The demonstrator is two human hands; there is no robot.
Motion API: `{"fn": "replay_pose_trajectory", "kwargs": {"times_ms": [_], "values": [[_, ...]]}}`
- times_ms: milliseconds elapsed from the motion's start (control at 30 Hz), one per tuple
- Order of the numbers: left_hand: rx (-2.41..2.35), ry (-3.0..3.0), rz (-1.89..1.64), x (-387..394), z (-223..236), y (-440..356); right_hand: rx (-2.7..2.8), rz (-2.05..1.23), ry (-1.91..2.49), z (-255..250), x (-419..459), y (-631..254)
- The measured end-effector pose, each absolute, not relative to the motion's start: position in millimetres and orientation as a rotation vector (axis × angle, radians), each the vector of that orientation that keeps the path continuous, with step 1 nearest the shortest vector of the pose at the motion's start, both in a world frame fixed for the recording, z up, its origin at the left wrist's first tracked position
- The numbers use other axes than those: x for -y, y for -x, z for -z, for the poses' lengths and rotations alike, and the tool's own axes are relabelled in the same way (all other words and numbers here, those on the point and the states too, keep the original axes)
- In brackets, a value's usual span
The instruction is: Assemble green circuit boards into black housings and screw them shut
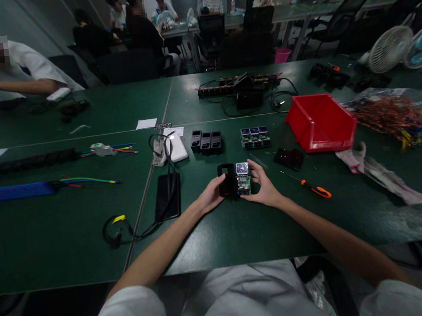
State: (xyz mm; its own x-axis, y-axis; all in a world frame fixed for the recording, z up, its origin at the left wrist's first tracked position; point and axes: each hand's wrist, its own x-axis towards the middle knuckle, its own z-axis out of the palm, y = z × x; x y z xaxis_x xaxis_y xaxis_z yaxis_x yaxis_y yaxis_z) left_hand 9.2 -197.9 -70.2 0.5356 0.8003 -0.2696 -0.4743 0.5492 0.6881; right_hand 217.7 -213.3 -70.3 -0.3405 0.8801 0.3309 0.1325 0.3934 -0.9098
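My left hand (210, 196) grips a black plastic casing (227, 180) just above the green table (71, 233). My right hand (264, 188) holds a small green circuit board with a little screen (244, 178) pressed against the casing's right side. Both hands have fingers wrapped round their parts. An orange-handled screwdriver (314, 188) lies to the right of my right hand. A black cover piece (289, 159) lies beyond it.
Behind my hands stand three black casings (206, 142), a row of circuit boards (255, 137) and a red bin (320, 122). A black phone (168, 196) with cables lies left. A rag (380, 173), loose wires (391, 115) and fans (391, 48) are right. Other people sit at the left and back.
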Motion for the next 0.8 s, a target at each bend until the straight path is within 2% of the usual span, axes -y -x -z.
{"fn": "replay_pose_trajectory", "kwargs": {"times_ms": [800], "values": [[-0.608, -0.610, -0.817, 197.9, 70.1, -9.3, 1.808, -0.960, 0.918, 71.3, 212.7, -218.4]]}}
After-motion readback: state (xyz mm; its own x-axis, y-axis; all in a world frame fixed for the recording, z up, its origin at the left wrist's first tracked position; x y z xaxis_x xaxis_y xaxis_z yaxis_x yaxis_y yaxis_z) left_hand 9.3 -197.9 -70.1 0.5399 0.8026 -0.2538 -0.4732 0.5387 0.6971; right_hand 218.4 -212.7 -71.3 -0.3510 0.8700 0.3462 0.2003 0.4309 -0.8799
